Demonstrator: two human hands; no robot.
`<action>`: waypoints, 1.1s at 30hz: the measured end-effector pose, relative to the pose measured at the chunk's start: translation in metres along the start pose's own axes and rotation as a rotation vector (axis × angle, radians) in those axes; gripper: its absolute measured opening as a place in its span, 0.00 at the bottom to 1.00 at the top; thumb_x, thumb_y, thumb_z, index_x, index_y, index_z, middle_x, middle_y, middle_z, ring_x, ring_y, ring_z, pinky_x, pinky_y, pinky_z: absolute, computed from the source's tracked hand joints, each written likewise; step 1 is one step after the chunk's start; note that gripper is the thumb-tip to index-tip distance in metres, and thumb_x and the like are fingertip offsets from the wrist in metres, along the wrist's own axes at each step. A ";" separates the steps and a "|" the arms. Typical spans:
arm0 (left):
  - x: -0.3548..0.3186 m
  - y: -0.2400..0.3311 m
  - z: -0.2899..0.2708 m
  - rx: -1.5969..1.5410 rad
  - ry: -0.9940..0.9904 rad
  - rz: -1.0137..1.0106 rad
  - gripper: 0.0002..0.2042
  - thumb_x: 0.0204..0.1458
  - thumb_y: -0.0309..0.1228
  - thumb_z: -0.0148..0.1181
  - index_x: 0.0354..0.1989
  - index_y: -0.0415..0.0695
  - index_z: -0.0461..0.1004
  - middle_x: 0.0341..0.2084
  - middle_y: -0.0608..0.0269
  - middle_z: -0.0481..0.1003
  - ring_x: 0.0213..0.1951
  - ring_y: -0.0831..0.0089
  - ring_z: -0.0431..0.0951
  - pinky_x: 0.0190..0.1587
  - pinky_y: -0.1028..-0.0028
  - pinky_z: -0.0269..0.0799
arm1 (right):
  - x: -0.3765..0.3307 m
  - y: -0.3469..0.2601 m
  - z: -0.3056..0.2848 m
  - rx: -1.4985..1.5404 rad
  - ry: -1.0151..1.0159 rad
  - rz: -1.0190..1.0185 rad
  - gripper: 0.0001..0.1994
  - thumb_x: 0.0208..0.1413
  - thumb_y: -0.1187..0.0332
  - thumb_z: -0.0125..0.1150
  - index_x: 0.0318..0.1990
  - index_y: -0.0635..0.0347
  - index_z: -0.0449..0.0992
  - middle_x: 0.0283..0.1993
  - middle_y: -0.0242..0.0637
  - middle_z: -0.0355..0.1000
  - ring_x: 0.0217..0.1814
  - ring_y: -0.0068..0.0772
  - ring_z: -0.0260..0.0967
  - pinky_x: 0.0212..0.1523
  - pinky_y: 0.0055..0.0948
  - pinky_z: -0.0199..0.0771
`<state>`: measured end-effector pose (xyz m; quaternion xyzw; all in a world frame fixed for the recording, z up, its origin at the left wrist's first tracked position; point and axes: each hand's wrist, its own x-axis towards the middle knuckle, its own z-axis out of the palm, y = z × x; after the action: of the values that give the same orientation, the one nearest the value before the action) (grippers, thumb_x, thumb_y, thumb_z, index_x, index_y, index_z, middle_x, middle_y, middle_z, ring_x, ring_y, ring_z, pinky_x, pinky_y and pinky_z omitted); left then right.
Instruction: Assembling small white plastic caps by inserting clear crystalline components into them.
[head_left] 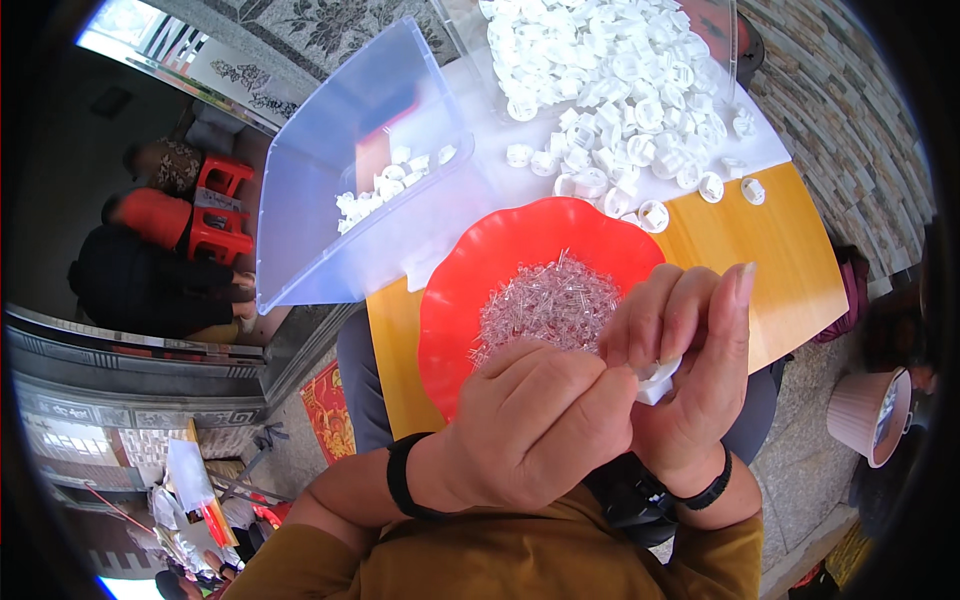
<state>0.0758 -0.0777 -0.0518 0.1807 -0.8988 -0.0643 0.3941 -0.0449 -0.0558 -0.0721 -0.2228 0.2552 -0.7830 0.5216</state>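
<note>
In front of my chest, my right hand [697,375] holds a small white plastic part [656,384] between its thumb and fingers. My left hand [535,425] is closed in a pinch right against that part; whatever its fingertips grip is hidden. Just beyond both hands sits a red wavy-rimmed bowl [447,290] with a heap of small clear plastic pieces [552,303] in it. Past the bowl, a big pile of white round plastic parts [625,75] spills from a clear bin onto the table. A bluish see-through bin [345,120] at the left holds several white pieces [385,188].
A yellow wooden table [775,270] carries the bowl and bins, partly under a white sheet [770,140]. Several loose parts lie near its right edge. Other people [150,270] are low at the left near red stools [218,240]. A pinkish bucket [868,415] stands on the right.
</note>
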 end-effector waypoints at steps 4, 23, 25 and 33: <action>0.000 -0.003 -0.002 -0.008 -0.005 -0.039 0.11 0.40 0.20 0.59 0.34 0.38 0.70 0.24 0.61 0.69 0.20 0.70 0.68 0.21 0.74 0.66 | 0.001 -0.002 0.001 0.002 -0.020 0.029 0.25 0.63 0.51 0.28 0.20 0.60 0.59 0.19 0.37 0.58 0.21 0.26 0.55 0.27 0.23 0.58; 0.001 0.002 0.007 -0.005 -0.027 -0.047 0.11 0.40 0.21 0.59 0.34 0.38 0.70 0.24 0.61 0.69 0.19 0.69 0.68 0.20 0.73 0.66 | 0.007 -0.003 0.000 -0.051 0.104 0.091 0.27 0.63 0.50 0.28 0.13 0.54 0.53 0.12 0.32 0.51 0.14 0.25 0.49 0.18 0.22 0.56; 0.001 0.003 0.008 -0.014 -0.024 -0.048 0.11 0.40 0.21 0.59 0.34 0.38 0.70 0.24 0.61 0.68 0.19 0.69 0.68 0.20 0.73 0.65 | 0.007 -0.005 0.000 -0.029 0.132 0.097 0.27 0.63 0.50 0.28 0.12 0.53 0.52 0.12 0.32 0.51 0.13 0.25 0.48 0.17 0.22 0.55; 0.001 0.006 0.011 0.019 -0.003 0.012 0.08 0.42 0.23 0.58 0.32 0.35 0.71 0.22 0.61 0.68 0.21 0.73 0.70 0.22 0.77 0.67 | 0.005 -0.005 0.003 0.050 0.138 0.101 0.27 0.63 0.50 0.30 0.11 0.52 0.52 0.11 0.30 0.49 0.11 0.24 0.45 0.14 0.22 0.53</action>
<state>0.0655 -0.0725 -0.0565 0.1790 -0.9010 -0.0539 0.3914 -0.0485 -0.0588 -0.0664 -0.1419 0.2817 -0.7753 0.5472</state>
